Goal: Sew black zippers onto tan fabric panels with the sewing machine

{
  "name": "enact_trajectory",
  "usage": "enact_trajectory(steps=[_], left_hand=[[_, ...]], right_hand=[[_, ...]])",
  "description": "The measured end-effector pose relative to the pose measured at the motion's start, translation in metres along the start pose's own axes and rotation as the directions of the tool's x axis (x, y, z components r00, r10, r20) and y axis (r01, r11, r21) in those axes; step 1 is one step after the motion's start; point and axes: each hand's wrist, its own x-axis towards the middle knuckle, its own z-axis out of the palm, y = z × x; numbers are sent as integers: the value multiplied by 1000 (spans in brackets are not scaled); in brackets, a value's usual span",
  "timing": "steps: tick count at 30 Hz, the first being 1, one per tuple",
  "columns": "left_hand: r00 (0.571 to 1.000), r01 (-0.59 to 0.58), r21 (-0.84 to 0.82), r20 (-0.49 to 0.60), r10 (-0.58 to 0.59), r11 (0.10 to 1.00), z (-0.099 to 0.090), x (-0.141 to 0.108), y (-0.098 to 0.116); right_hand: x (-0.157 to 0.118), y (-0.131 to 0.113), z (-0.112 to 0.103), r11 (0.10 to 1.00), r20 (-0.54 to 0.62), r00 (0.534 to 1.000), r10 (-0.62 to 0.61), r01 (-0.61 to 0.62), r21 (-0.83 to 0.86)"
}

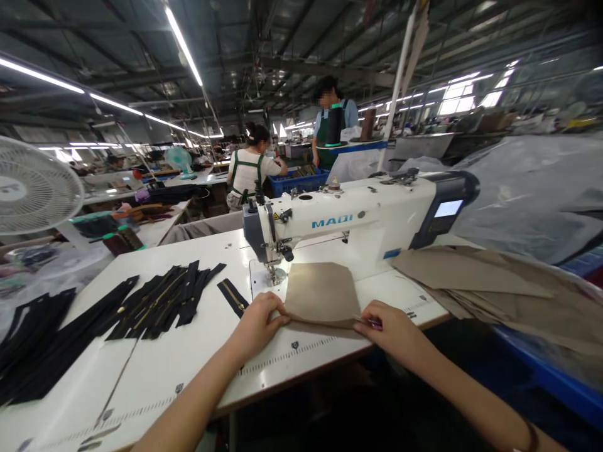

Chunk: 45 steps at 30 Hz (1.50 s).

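A beige fabric panel (322, 290) with clipped far corners lies flat on the machine table, just right of the presser foot (274, 274). Its near left corner is pinched between thumb and fingers of my left hand (261, 320). At the near right corner, my right hand (389, 323) is closed on the panel's edge. A small pinkish-purple thing (375, 324), its kind unclear, is tucked in that same hand. Beside my left hand lies a short black zipper (232, 297) with brass-coloured teeth, its lower end hidden. The sewing machine (343, 213) stands beyond the panel.
Black zippers (164, 300) are spread across the table's left side. Stacked beige panels (475, 276) hang over its right edge, above a blue crate (546, 370). A white fan (38, 188) stands at far left. Two people work behind the machine near a blue basket (301, 182).
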Motion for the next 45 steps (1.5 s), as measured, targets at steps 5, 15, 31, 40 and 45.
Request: enact_trajectory(steps=[5,15,31,40,45], left_hand=[[1000,1,-12,1,-1,1000,0,-1,3],[999,35,15,-25,-34,999,4,-3,2],[997,5,267,-74,16,964,17,-10,17],[985,-147,580,13,171,801,20,0,31],[997,-42,569,-35,75,821,22,26,27]], right_hand=[[6,-1,-10,1000,49,999,23,-23,-5],[10,1,-6,994,63,997,46,-39,-106],[-3,12,12,978,14,989,-149,150,-144],[-27,5,23,843,-37,907,-419,374,-386],[-44,-7,57,742,32,829,-559,517,-427]])
